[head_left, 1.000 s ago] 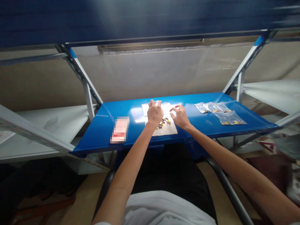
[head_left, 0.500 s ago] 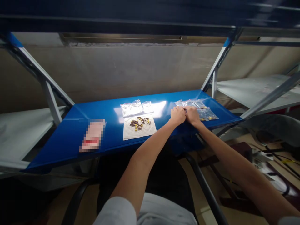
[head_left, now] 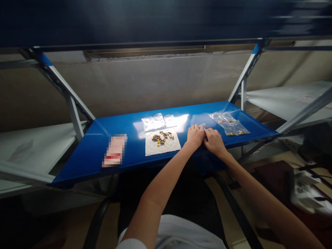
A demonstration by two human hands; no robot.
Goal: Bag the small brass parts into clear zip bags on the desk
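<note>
My left hand (head_left: 195,136) and my right hand (head_left: 214,140) meet over the right half of the blue table, fingers closed together on a small clear zip bag (head_left: 201,125). Most of that bag is hidden under the fingers; something dark shows between them. Just beyond my right hand lie several clear zip bags (head_left: 235,127) with small yellow and dark pieces inside. Left of my hands, a white cloth (head_left: 153,150) bears a pile of small dark and yellow pieces (head_left: 161,137). Flat, shiny zip bags (head_left: 154,121) rest behind the cloth.
A blurred-out pink and red item (head_left: 114,152) lies on the left part of the blue table (head_left: 135,160). Slanted metal struts (head_left: 74,107) rise at both ends, and a dark blue shelf (head_left: 166,24) hangs overhead. White shelves (head_left: 295,100) stand to either side.
The view has shifted a little, so the table sits farther right. My hands have come away from the filled bags on the right, toward the near edge, with a bag between them.
</note>
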